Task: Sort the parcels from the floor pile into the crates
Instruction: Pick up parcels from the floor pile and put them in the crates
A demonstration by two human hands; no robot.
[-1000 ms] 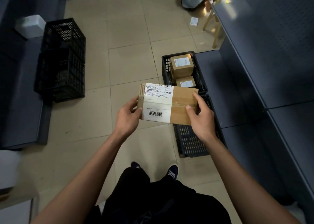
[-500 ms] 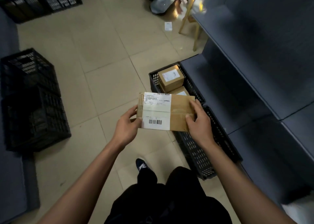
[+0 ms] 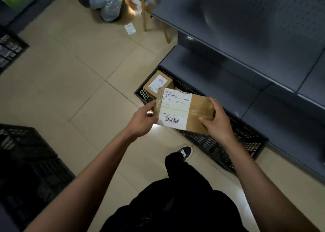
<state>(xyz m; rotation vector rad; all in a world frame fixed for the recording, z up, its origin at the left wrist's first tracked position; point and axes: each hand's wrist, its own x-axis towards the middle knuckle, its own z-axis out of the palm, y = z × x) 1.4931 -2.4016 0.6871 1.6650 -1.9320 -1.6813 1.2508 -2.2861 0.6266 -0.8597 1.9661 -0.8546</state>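
I hold a flat brown cardboard parcel (image 3: 197, 114) with a white barcode label, level in front of me. My left hand (image 3: 142, 119) grips its left end and my right hand (image 3: 218, 122) grips its right end. The parcel hangs above two black plastic crates on the floor. The far crate (image 3: 140, 92) holds a brown labelled box (image 3: 158, 84). The near crate (image 3: 228, 143) lies right under the parcel, and its inside is mostly hidden.
Grey metal shelving (image 3: 246, 38) runs along the right, its lowest shelf just behind the crates. Stacked black crates (image 3: 29, 161) stand at the left. A grey plastic bag (image 3: 107, 3), a paper slip (image 3: 130, 28) and wooden legs (image 3: 144, 8) lie at the far end of the tiled floor.
The view has swung left and the parcel has moved right, closer over the two crates by the shelving. Both hands keep the same hold on its ends.
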